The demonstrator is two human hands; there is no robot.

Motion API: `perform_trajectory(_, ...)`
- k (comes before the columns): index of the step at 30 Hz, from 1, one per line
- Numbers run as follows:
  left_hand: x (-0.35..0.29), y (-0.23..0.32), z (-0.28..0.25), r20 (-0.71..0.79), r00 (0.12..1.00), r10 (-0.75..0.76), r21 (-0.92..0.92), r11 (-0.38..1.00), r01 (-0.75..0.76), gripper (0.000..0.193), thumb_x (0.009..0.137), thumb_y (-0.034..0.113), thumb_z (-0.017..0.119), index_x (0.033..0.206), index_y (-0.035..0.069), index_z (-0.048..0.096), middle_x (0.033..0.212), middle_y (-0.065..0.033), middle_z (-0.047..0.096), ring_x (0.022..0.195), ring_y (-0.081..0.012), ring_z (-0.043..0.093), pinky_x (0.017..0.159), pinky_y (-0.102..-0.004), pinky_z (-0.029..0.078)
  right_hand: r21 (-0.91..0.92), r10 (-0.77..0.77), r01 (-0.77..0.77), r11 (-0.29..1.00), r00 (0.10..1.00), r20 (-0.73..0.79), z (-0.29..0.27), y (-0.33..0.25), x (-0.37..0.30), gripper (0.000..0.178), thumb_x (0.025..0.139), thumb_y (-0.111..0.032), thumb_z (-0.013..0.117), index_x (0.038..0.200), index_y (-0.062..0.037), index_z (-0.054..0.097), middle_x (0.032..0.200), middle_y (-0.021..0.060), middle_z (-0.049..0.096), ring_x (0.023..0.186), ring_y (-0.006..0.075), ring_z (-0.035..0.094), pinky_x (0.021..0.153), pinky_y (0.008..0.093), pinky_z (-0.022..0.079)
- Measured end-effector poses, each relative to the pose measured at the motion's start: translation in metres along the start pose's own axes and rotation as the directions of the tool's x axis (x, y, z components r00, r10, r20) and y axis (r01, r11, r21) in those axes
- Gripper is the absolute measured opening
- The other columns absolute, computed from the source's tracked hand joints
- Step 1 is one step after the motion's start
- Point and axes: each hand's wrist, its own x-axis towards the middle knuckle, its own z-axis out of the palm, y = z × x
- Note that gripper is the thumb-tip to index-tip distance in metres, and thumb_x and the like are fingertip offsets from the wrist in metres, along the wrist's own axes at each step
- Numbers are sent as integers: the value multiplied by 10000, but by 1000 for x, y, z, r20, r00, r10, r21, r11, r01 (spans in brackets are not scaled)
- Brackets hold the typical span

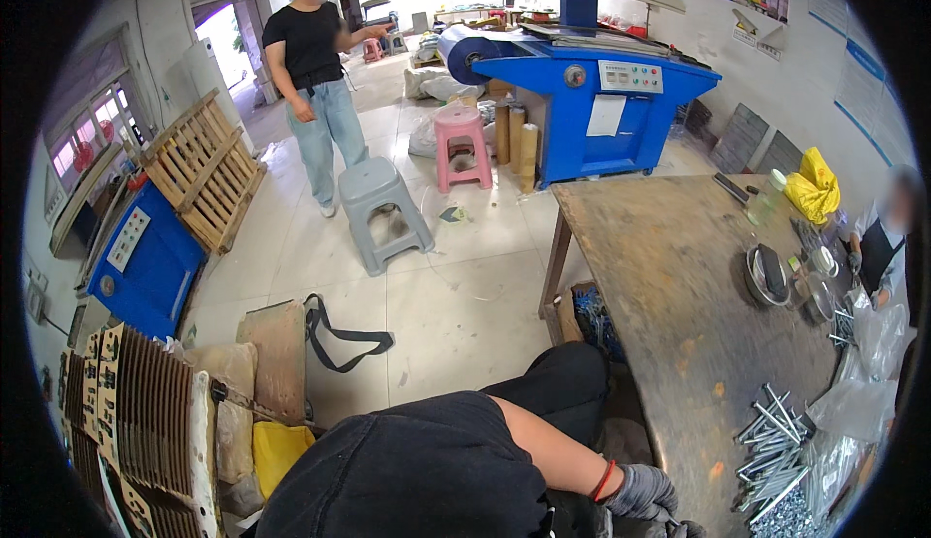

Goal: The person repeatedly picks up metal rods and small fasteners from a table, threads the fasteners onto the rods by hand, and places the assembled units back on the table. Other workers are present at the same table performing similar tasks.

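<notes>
Both hands low in the view, at the near edge of the desk (669, 286), close together. Left hand (645, 491) in a grey glove, fingers bent downward, red band (605, 481) on the wrist above it. Right hand (690, 530) mostly cut off by the lower edge, just beside the left. Something slim and pale shows between them, perhaps a bolt; too little is visible to tell whether either hand is clamped on it.

Long metal bolts (776, 441) lie in a loose, criss-crossed pile on the desk, right of the hands and apart from them. Small metal pieces (784, 511) heaped just below the pile; clear plastic bags (853, 407) along its right side. Farther up the desk: metal bowl (754, 284) with a dark flat object (773, 271) in it, clear bottle (763, 203), yellow plastic bag (813, 189).

Seated person (881, 252) at the far right side of the desk. Another person (315, 72), black top and jeans, stands beyond the grey stool (373, 187), one arm stretched out. Pink stool (461, 130) near the large blue machine (564, 140). Wooden pallet (204, 169) leans at left; black strap (349, 361) lies on the floor.
</notes>
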Motion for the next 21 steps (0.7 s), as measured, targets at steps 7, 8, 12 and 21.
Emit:
perform_trajectory(7,10,-23,16,235,971,51,-418,907,53,203,845,235,595,929,66,667,813,-98,661,774,-219,622,660,-318,471,-103,-483,487,867,873,68,-13,-3,-6,190,867,-90,619,1041,-24,579,897,93,600,776,156,517,716,297,464)
perform_trajectory(8,11,-21,15,277,959,65,-429,901,63,205,839,243,597,914,65,663,804,-93,660,755,-207,618,655,-312,467,-110,-450,452,885,892,42,-13,-11,-11,205,870,-76,610,1064,-14,580,937,108,599,785,170,525,709,310,471)
perform_trajectory(12,8,7,9,66,995,76,-42,996,-74,218,831,283,596,887,83,663,795,-85,655,745,-236,614,673,-328,467,48,-129,143,989,966,-224,-6,38,-12,217,855,-122,639,1029,1,595,896,117,613,753,176,534,662,310,473)
perform_trajectory(21,2,1,27,-84,987,137,-75,987,-144,208,817,238,614,950,87,667,823,-85,655,783,-239,621,692,-315,476,-140,84,-110,984,980,-179,0,-6,-12,420,881,-351,555,1066,25,574,988,157,607,814,232,555,730,342,467)
